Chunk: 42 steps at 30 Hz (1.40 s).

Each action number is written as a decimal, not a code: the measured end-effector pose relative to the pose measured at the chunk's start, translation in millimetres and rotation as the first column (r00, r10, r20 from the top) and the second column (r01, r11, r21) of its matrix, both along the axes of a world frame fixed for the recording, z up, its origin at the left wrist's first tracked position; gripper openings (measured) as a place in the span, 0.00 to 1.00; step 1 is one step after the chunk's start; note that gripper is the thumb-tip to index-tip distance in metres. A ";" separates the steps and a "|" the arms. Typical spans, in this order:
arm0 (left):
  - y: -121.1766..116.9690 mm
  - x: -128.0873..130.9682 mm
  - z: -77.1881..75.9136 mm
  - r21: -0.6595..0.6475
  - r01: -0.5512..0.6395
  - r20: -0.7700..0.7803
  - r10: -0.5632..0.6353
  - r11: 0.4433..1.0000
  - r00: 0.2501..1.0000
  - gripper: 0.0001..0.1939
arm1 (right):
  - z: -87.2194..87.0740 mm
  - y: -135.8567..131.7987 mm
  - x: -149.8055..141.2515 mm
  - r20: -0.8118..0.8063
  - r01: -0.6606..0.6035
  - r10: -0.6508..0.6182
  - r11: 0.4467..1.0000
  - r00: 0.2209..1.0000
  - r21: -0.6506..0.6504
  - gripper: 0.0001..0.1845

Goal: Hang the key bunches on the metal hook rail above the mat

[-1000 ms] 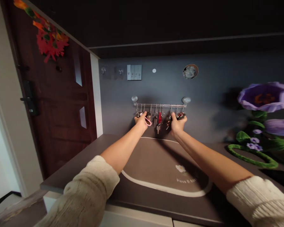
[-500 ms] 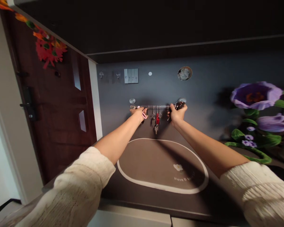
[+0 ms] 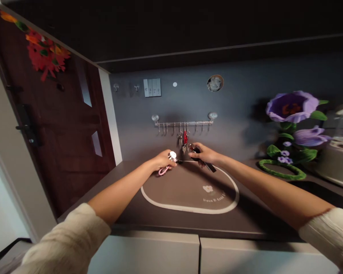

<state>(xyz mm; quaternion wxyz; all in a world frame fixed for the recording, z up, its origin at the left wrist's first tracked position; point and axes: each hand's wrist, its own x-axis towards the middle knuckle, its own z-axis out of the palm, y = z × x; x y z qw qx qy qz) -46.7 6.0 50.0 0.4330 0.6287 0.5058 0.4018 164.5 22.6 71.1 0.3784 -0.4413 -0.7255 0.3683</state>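
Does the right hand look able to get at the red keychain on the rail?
Probably yes: the right hand sits just below and right of the red keychain, nothing between, though it is holding keys.

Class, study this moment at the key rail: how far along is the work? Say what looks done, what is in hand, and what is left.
Done: on the steel hook rail, only the middle hooks carry keys. In hand: the left hand holds keys with a pink loop, and the right hand holds dark keys. Left: the red-tagged keys hanging from the rail.
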 end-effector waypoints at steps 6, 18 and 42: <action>3.3 -14.0 -13.7 0.064 -0.005 -0.215 0.019 0.998 0.977 0.29 | -13.1 12.9 16.4 0.308 -0.085 0.022 0.978 0.951 0.192 0.36; 76.8 57.5 22.6 0.127 -0.241 0.309 0.192 0.962 0.931 0.04 | -5.8 70.0 -53.6 -0.269 0.262 -0.232 0.962 0.935 0.080 0.21; -1.1 52.7 22.0 0.049 -0.139 0.212 0.126 0.989 0.969 0.05 | -1.6 4.8 -43.5 0.023 0.267 -0.273 0.954 0.962 0.133 0.10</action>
